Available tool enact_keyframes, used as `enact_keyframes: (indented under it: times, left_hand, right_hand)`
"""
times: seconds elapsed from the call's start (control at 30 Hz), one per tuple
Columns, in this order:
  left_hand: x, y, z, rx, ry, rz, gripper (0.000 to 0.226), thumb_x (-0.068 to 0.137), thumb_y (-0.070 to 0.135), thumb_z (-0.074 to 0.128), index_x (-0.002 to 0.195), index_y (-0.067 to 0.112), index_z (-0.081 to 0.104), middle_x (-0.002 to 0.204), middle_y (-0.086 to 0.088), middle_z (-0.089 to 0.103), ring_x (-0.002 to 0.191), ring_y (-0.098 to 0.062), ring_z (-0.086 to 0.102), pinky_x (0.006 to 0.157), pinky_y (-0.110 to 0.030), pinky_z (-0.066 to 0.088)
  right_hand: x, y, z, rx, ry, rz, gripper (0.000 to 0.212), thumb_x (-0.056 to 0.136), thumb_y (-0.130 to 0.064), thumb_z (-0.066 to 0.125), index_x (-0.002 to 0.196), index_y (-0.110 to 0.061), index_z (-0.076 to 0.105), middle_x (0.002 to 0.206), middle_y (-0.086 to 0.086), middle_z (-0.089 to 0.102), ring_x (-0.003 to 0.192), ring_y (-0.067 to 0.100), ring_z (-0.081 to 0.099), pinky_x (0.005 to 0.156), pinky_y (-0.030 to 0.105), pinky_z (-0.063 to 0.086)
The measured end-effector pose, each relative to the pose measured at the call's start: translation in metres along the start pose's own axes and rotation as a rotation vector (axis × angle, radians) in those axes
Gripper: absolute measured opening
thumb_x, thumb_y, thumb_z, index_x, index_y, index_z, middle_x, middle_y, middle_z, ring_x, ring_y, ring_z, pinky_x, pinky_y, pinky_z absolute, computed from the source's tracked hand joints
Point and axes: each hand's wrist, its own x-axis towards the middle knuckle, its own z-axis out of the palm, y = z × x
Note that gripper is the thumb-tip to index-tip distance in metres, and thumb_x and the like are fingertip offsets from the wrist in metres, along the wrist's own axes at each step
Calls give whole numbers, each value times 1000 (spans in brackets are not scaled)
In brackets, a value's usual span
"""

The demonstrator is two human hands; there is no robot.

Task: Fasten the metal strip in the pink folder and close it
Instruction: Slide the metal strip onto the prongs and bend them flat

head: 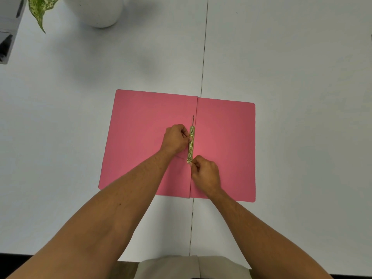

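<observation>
The pink folder (pixel 141 137) lies open and flat on the white table, spine running away from me. A gold metal strip (pixel 191 144) lies along the spine, and a thin prong (pixel 193 120) sticks out past its far end. My left hand (pixel 175 138) sits left of the strip with fingers curled, fingertips pressing its upper middle. My right hand (pixel 205 173) is at the strip's near end, thumb and fingers pinched on that end. The near prong is hidden under my right hand.
A white plant pot (pixel 96 11) with a green speckled leaf (pixel 40 11) stands at the far left. A grey object (pixel 8 33) sits at the left edge. A seam (pixel 204 57) splits the table (pixel 291 67) down the middle. The table's near edge is by my lap.
</observation>
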Motion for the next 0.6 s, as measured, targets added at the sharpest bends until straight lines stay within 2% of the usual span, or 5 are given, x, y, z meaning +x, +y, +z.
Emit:
enact_keyframes:
  times: [0.1, 0.17, 0.33, 0.47, 0.6]
  left_hand:
    - [0, 0, 0, 2, -2, 2, 14, 74, 11, 79, 81, 7, 67, 75, -3, 66, 71, -17, 62, 74, -35, 57]
    - [0, 0, 0, 3, -2, 2, 14, 75, 11, 79, 81, 7, 67, 76, -4, 67, 72, -18, 62, 74, -34, 57]
    - [0, 0, 1, -6, 0, 0, 13, 75, 10, 78, 79, 8, 66, 74, -3, 65, 69, -16, 61, 71, -32, 56]
    - [0, -1, 1, -1, -1, -1, 13, 75, 10, 78, 80, 9, 66, 76, -4, 67, 70, -17, 61, 72, -32, 56]
    - [0, 0, 1, 3, 4, 2, 13, 75, 10, 79, 80, 7, 67, 76, -6, 68, 71, -18, 62, 74, -34, 57]
  right_hand:
    - [-2, 0, 1, 72, 27, 15, 19, 86, -5, 57, 100, -14, 65, 58, -7, 56, 48, 13, 50, 53, 32, 51]
    - [-2, 1, 1, 78, 24, 12, 21, 86, -5, 57, 103, -14, 65, 59, -10, 55, 48, 11, 48, 54, 32, 52]
    - [-1, 1, 3, 3, -9, -72, 19, 87, -6, 56, 99, -12, 70, 78, 4, 70, 62, 20, 58, 60, 33, 51]
    - [2, 4, 0, -78, -69, -183, 21, 91, -9, 54, 103, -9, 71, 85, 12, 69, 73, 30, 62, 63, 43, 53]
    - [0, 4, 0, -146, -112, -263, 26, 91, -6, 53, 109, -12, 71, 91, 13, 69, 79, 33, 63, 67, 42, 53]
